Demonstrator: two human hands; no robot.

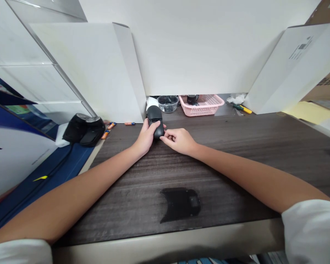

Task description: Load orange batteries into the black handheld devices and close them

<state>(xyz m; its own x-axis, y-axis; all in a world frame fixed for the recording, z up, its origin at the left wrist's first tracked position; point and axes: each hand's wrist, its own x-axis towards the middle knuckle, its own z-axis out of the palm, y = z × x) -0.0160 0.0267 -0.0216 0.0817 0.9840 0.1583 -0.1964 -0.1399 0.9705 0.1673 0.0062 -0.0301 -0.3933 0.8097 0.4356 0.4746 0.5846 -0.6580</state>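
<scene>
My left hand (145, 136) is wrapped around a black, rounded handheld device (155, 114), its thumb lying across the face near a slotted opening. A white part (152, 102) shows at the far end of the device; I cannot tell whether it belongs to it. My right hand (178, 140) is closed in a pinch at the near end of the device. Whatever is between its fingertips is hidden. Nearer to me, a flat black cover (180, 203) with one curved-in edge lies on the dark wood-grain table (121, 205).
Several orange batteries (129, 123) lie at the left. Behind stand a clear round bowl (168, 104) and a pink basket (202, 110) holding a black cup-like item (191, 99). A yellow-green screwdriver (243, 108) lies right. White panels (99, 69) border the back; a black twin-topped object (84, 129) sits left.
</scene>
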